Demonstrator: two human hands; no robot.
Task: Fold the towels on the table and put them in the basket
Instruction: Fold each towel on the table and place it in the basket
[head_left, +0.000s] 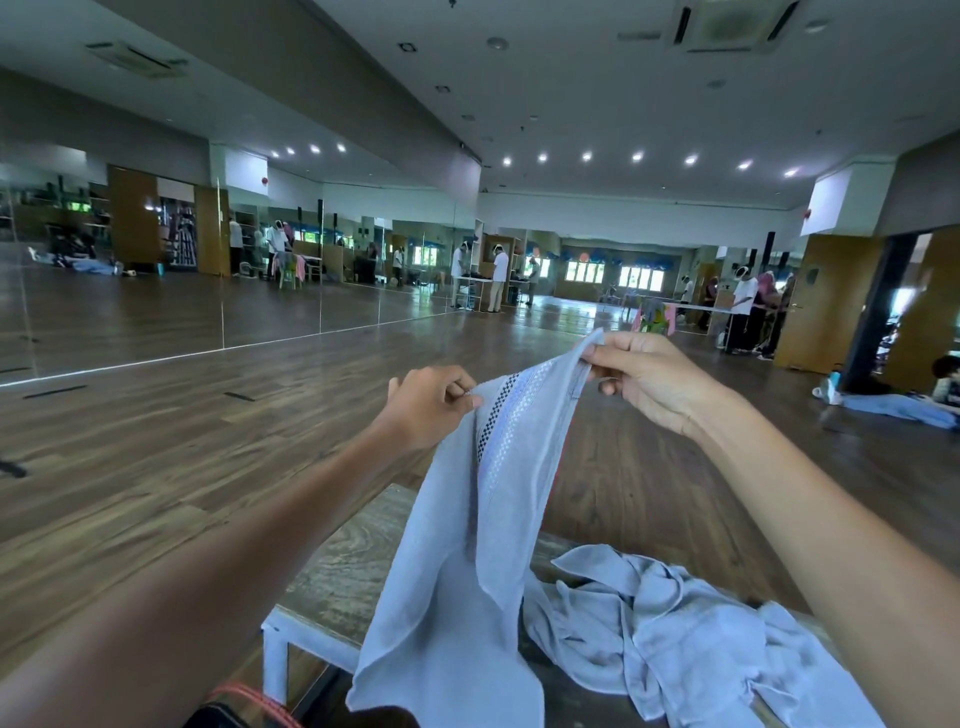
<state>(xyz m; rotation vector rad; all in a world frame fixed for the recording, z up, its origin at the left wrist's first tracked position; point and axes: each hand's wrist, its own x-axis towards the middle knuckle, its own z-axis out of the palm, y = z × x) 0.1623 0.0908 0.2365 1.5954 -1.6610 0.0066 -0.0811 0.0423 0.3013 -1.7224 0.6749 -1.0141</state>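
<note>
Towel (467, 545) pinched at top edge by left hand (431, 405) and right hand (644, 379); corners best found, edge pulled taut before folding.

The lifted towel (467, 545) hides part of the table (358, 561) behind it, and its lower end is cut off by the bottom edge at 6 o'clock. The crumpled towels (675, 623) run off the frame at 5 o'clock. A dark thing with a red rim (244, 706) at 7 o'clock is cropped; what it is cannot be told. Distant people (493, 275) at 12 o'clock are too small to make out.
</note>
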